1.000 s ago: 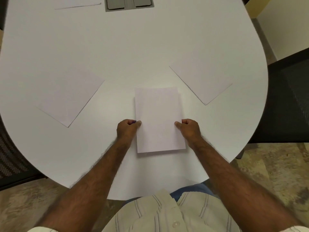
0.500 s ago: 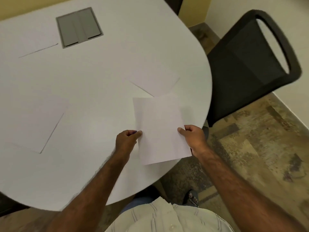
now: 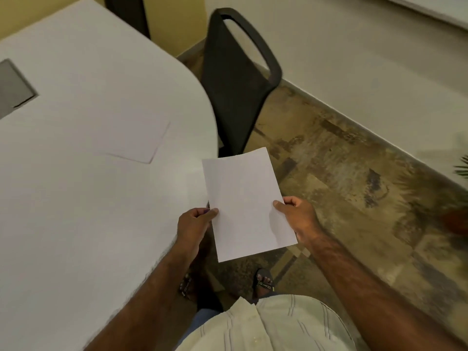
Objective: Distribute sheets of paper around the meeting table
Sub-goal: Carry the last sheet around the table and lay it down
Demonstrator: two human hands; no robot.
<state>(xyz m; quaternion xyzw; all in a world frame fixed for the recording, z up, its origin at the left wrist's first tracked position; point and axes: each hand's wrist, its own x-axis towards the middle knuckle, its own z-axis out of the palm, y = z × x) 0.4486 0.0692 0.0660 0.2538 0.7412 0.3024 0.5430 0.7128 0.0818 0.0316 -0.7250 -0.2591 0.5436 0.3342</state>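
Note:
I hold a white stack of paper sheets [image 3: 247, 203] in the air, just off the right edge of the white meeting table [image 3: 76, 198]. My left hand [image 3: 193, 224] pinches its left edge and my right hand [image 3: 296, 215] pinches its right edge. One sheet [image 3: 138, 138] lies flat on the table, near the rim beside the chair. How many sheets the held stack has cannot be told.
A black mesh chair [image 3: 233, 79] stands at the table's right rim, just beyond the held paper. A grey hatch [image 3: 12, 89] is set in the tabletop at far left. Patterned floor [image 3: 354, 186] stretches right to the wall; a plant [image 3: 458, 188] sits at the right edge.
The stack has been lifted off the table and carried right, past the table's edge. My view has swung right, so the left sheet has left the frame and the chair now appears.

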